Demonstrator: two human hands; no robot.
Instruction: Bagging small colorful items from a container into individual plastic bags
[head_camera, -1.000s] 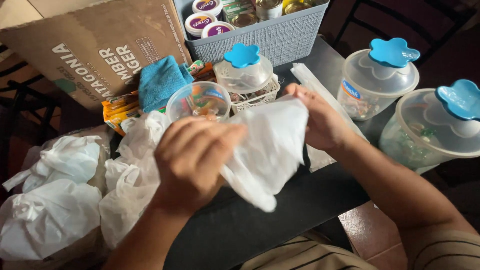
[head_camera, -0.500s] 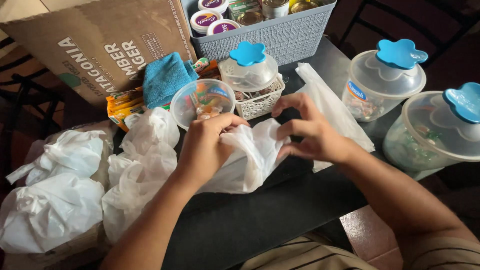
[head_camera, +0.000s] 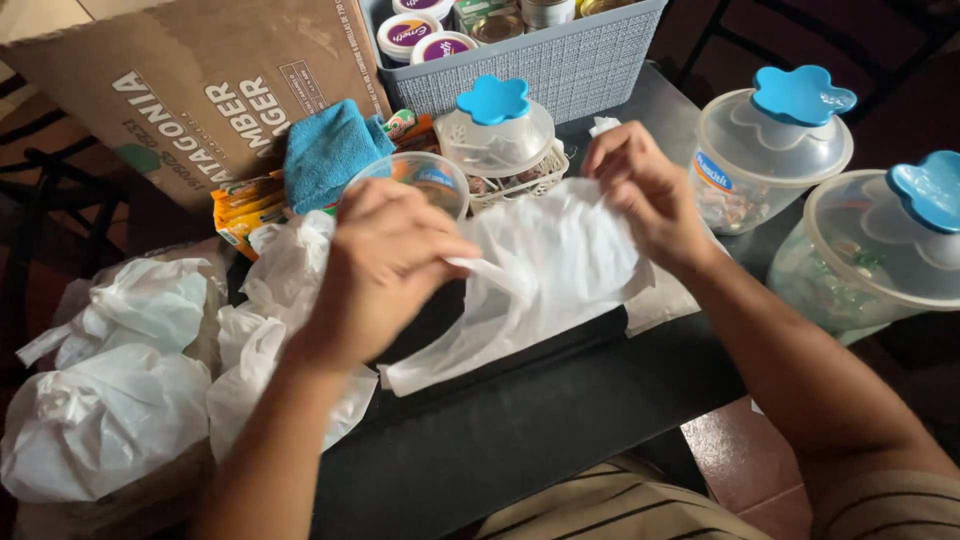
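Dark tabletop fills my view, crowded at the back with a grey woven plastic basket, a brown cardboard box and clear lidded jars with blue flower-shaped knobs. I see my left hand and right hand both pinched shut on a thin white plastic bag, held stretched between them just above the table. More knotted white bags lie piled at the left.
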